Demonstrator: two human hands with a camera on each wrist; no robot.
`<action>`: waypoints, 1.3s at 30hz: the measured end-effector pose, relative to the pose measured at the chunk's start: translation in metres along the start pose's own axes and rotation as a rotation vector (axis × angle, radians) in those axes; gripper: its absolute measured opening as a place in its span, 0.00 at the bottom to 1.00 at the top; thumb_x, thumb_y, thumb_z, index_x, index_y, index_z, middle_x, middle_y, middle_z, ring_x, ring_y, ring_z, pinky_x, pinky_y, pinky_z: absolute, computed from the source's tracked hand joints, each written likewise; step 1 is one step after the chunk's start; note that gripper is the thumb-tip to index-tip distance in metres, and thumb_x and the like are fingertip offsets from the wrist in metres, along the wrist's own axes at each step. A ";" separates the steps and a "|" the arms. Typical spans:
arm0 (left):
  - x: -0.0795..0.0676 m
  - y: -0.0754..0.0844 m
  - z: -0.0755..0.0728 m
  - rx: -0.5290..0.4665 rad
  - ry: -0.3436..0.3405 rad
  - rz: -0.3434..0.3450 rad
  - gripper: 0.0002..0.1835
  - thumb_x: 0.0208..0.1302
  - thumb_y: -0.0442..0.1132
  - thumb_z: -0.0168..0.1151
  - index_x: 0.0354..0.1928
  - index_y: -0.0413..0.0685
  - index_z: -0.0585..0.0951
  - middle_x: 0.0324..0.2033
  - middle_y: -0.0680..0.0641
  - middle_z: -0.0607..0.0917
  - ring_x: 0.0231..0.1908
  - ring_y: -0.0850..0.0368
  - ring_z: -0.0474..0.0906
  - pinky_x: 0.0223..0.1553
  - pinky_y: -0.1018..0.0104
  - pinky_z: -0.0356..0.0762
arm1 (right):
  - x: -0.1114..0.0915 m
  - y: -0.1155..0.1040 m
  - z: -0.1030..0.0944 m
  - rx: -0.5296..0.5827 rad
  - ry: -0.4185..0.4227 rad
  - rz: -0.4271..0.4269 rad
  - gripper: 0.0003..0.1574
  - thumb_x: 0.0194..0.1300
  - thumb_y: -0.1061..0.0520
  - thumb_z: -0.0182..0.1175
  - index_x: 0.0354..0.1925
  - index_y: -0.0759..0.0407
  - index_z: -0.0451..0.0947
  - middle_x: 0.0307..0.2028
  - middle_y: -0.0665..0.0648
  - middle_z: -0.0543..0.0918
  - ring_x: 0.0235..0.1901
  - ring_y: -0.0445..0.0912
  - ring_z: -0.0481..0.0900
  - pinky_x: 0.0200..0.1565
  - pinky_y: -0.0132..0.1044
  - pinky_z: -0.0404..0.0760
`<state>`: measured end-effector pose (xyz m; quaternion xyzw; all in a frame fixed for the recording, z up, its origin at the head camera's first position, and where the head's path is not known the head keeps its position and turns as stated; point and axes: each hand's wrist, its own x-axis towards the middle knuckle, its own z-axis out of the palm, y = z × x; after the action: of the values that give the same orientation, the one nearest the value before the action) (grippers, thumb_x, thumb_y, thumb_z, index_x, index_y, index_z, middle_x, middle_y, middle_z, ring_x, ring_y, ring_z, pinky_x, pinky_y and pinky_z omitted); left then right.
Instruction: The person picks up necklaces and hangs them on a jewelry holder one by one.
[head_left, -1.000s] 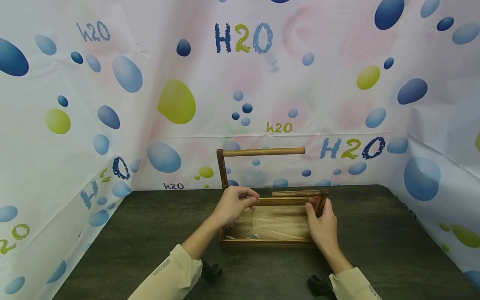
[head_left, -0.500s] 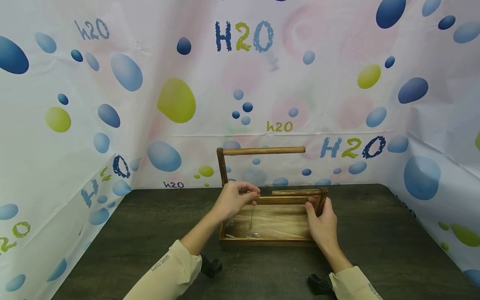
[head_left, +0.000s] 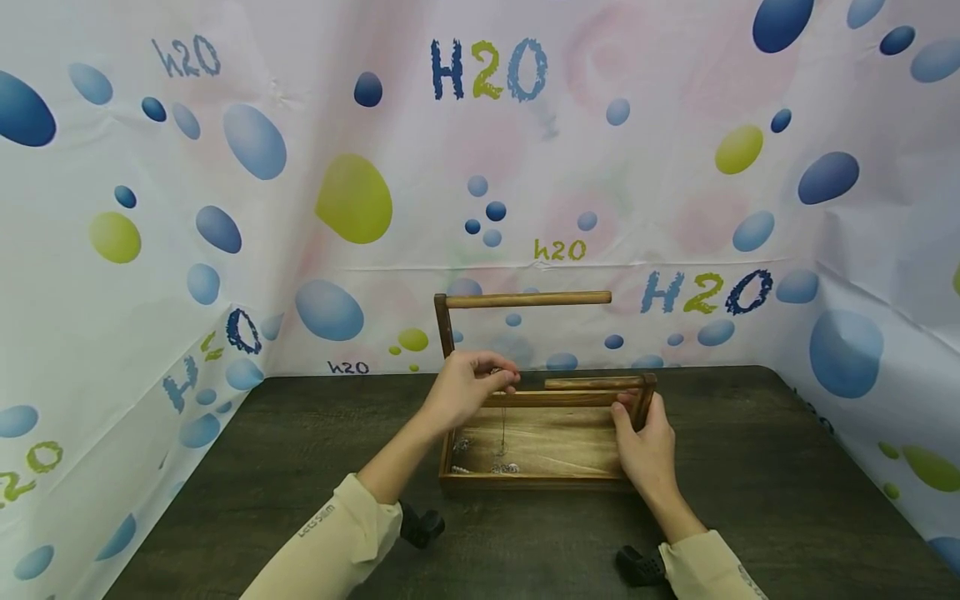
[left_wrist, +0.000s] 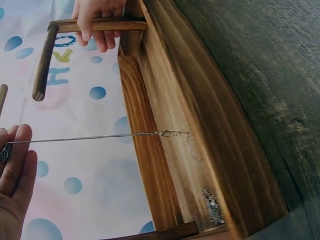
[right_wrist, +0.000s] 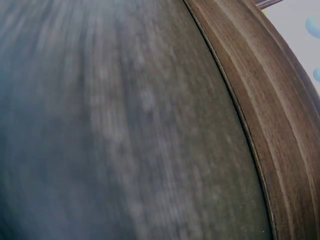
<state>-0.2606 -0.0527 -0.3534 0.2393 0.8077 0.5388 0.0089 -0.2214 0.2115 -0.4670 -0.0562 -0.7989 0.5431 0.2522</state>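
Note:
In the head view my left hand (head_left: 468, 387) is raised over the left part of a wooden jewelry stand's tray (head_left: 555, 482). Its thumb and fingers pinch a thin silver chain (head_left: 503, 429), which hangs down to a small silver heap (head_left: 505, 468) on the tray floor. The left wrist view shows the chain (left_wrist: 85, 137) pulled straight, with a clasp-like piece (left_wrist: 162, 133) near its lower part. My right hand (head_left: 647, 442) grips the stand's right end at the short post (head_left: 642, 402). Only the tray's outer side (right_wrist: 260, 100) and the tabletop show in the right wrist view.
More silver jewelry (head_left: 461, 446) lies in the tray's left corner. A tall post with a long bar (head_left: 528, 299) rises at the left, and a shorter bar (head_left: 592, 384) extends from the right post. The dark table (head_left: 337, 442) meets a printed backdrop (head_left: 600, 167).
My left hand has risen a little, and a longer stretch of chain now hangs below it. The right hand keeps its hold on the stand.

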 end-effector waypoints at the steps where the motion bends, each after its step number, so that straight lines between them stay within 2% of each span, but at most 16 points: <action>1: 0.000 0.002 -0.001 -0.007 0.001 0.000 0.07 0.70 0.32 0.63 0.44 0.42 0.88 0.40 0.42 0.89 0.37 0.54 0.87 0.44 0.63 0.84 | 0.000 0.000 0.000 -0.003 0.002 0.001 0.21 0.76 0.52 0.57 0.61 0.59 0.70 0.53 0.60 0.82 0.51 0.50 0.79 0.49 0.35 0.74; 6: 0.001 0.006 -0.003 -0.071 0.003 -0.009 0.07 0.70 0.31 0.62 0.45 0.40 0.87 0.42 0.40 0.88 0.41 0.43 0.87 0.45 0.62 0.84 | 0.000 0.001 0.000 -0.012 0.006 0.001 0.21 0.76 0.52 0.57 0.61 0.59 0.70 0.53 0.59 0.82 0.51 0.51 0.80 0.48 0.36 0.74; 15: 0.002 0.012 -0.006 -0.066 0.023 0.006 0.07 0.71 0.31 0.62 0.45 0.40 0.87 0.40 0.42 0.89 0.36 0.55 0.88 0.46 0.62 0.84 | 0.000 0.002 0.000 -0.012 0.007 -0.002 0.21 0.76 0.52 0.56 0.61 0.60 0.70 0.52 0.59 0.82 0.50 0.49 0.79 0.48 0.36 0.73; 22: 0.004 0.014 -0.009 -0.096 0.034 0.033 0.07 0.71 0.30 0.61 0.46 0.37 0.86 0.40 0.40 0.89 0.35 0.53 0.88 0.47 0.59 0.84 | 0.000 0.002 0.000 -0.014 0.002 -0.005 0.21 0.76 0.52 0.56 0.61 0.60 0.70 0.52 0.60 0.82 0.50 0.49 0.79 0.48 0.34 0.74; 29: 0.006 0.020 -0.011 -0.132 0.051 0.037 0.08 0.70 0.31 0.63 0.46 0.36 0.86 0.40 0.40 0.89 0.39 0.43 0.87 0.51 0.59 0.82 | 0.000 0.003 0.001 -0.021 0.007 -0.016 0.21 0.76 0.52 0.56 0.61 0.60 0.70 0.52 0.59 0.82 0.49 0.48 0.79 0.46 0.31 0.74; 35: 0.007 0.024 -0.012 -0.154 0.054 0.044 0.08 0.70 0.30 0.62 0.46 0.35 0.86 0.40 0.39 0.88 0.38 0.48 0.88 0.50 0.54 0.82 | 0.000 0.003 0.001 -0.020 0.007 -0.018 0.21 0.76 0.53 0.56 0.61 0.60 0.70 0.52 0.60 0.82 0.48 0.47 0.79 0.46 0.31 0.74; 39: 0.008 0.025 -0.014 -0.152 0.062 0.051 0.08 0.70 0.31 0.62 0.46 0.35 0.86 0.39 0.39 0.89 0.39 0.45 0.87 0.51 0.56 0.82 | 0.000 0.003 0.001 -0.017 0.007 -0.015 0.20 0.76 0.54 0.56 0.61 0.60 0.70 0.52 0.61 0.82 0.48 0.48 0.79 0.46 0.32 0.74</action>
<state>-0.2620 -0.0536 -0.3237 0.2413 0.7580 0.6058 -0.0118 -0.2225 0.2122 -0.4697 -0.0541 -0.8031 0.5341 0.2587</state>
